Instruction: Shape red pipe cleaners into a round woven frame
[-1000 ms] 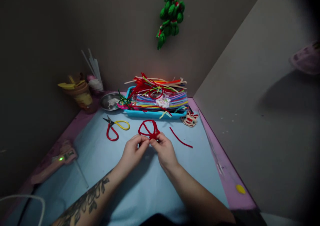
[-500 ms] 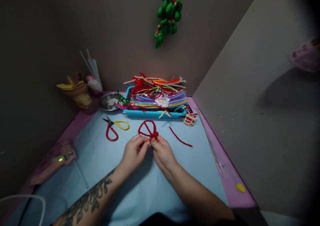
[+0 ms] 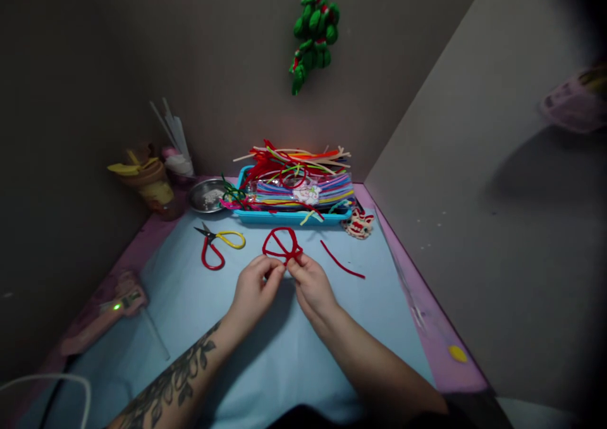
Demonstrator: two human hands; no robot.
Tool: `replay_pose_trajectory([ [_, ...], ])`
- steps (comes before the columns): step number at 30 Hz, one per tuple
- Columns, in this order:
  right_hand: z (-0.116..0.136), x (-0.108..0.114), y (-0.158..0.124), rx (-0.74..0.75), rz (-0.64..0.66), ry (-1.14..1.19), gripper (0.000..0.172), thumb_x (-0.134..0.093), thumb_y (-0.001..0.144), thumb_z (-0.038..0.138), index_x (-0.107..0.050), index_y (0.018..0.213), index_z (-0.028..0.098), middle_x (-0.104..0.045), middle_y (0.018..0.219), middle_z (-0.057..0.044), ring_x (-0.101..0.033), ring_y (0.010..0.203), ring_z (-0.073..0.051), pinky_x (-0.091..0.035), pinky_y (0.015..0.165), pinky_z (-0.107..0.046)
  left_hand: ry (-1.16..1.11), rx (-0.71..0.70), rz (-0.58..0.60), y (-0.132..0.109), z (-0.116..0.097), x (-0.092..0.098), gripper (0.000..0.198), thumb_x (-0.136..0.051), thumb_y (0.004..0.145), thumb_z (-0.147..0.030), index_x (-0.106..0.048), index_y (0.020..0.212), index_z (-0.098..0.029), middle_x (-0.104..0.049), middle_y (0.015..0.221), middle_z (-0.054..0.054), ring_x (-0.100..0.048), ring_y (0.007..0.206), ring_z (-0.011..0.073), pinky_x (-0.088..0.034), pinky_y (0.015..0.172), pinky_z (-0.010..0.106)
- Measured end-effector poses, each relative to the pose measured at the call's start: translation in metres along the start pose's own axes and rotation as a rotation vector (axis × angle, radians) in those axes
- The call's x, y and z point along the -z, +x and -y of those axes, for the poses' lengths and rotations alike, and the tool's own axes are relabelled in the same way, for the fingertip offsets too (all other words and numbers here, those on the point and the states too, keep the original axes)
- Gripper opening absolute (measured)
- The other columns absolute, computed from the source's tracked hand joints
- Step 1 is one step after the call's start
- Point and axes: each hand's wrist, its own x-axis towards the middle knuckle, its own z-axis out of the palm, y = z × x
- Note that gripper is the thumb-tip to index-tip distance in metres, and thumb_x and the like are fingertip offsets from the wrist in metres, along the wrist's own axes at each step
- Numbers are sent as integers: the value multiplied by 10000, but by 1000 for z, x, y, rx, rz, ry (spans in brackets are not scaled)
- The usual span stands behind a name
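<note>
Both hands pinch a red pipe-cleaner shape (image 3: 283, 239), a rounded loop with spokes meeting near its lower right. My left hand (image 3: 258, 283) is closed on its lower left edge, thumb against forefinger. At its lower right edge, my right hand (image 3: 312, 282) is closed, fingertips close to the other hand's. The fingers hide the shape's bottom. A loose red pipe cleaner (image 3: 342, 259) lies right of my right hand on the light blue mat (image 3: 265, 366). Scissors (image 3: 218, 246) with one red and one yellow handle lie spread apart beyond my left hand.
A blue tray (image 3: 289, 217) of colourful pipe cleaners stands at the back, beside a metal bowl (image 3: 207, 196) and a lion-face ornament (image 3: 359, 224). A glue gun (image 3: 111, 315) with a green light sits at left. Tweezers (image 3: 412, 302) lie at the right edge.
My right hand has shifted slightly, and the red shape's lower right, bunched before, now shows its spokes spread more clearly. My left hand keeps its pinch. The view has moved a little.
</note>
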Motion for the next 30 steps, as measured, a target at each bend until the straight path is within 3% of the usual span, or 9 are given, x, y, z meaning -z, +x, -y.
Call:
replay_pose_trajectory([
  [4,4,12,4,169,-1,-281,255,-725,716,358,-682,908,196,-623,980,-36,-541,801,-156,-427,693,-273,-175,182,-24,5,6,7,226,-571,842,-352,-616,728,-163,-570,691,5,-503,661,139,-380,612,242],
  [6,5,15,5,192,-4,-387,311,-709,740,354,-668,1010,205,-634,1020,-49,-548,793,-161,-431,675,-276,-266,247,2,6,10,10,244,-591,828,-386,-613,735,-161,-555,673,-7,-483,640,128,-373,602,234],
  [10,10,14,3,279,-8,-530,138,-649,798,328,-651,839,196,-637,843,-24,-560,771,-166,-429,683,-281,-370,304,62,6,14,9,262,-633,796,-408,-616,730,-156,-557,663,-13,-470,627,116,-365,597,226],
  [15,18,10,0,371,-40,-634,115,-622,815,262,-615,719,200,-593,741,1,-558,741,-161,-430,699,-285,-385,324,63,6,11,8,275,-690,741,-417,-674,807,-150,-638,745,25,-522,668,135,-401,637,245],
  [18,19,9,-3,434,-20,-698,119,-620,823,229,-619,705,208,-595,740,1,-561,761,-165,-434,727,-290,-362,371,12,6,9,8,329,-711,716,-444,-701,850,-144,-648,746,31,-497,613,120,-379,582,236],
  [26,15,7,-9,540,19,-746,100,-590,860,244,-666,799,217,-641,828,-37,-586,850,-195,-457,797,-325,-550,556,-61,6,3,3,383,-737,663,-500,-617,597,-142,-414,459,-65,-317,463,69,-222,461,213],
  [30,18,13,-9,586,-1,-705,270,-435,943,297,-668,834,211,-607,910,-67,-585,910,-200,-466,814,-340,-509,529,-135,6,4,2,423,-732,658,-516,-561,528,-151,-402,460,-62,-312,469,71,-230,463,215],
])
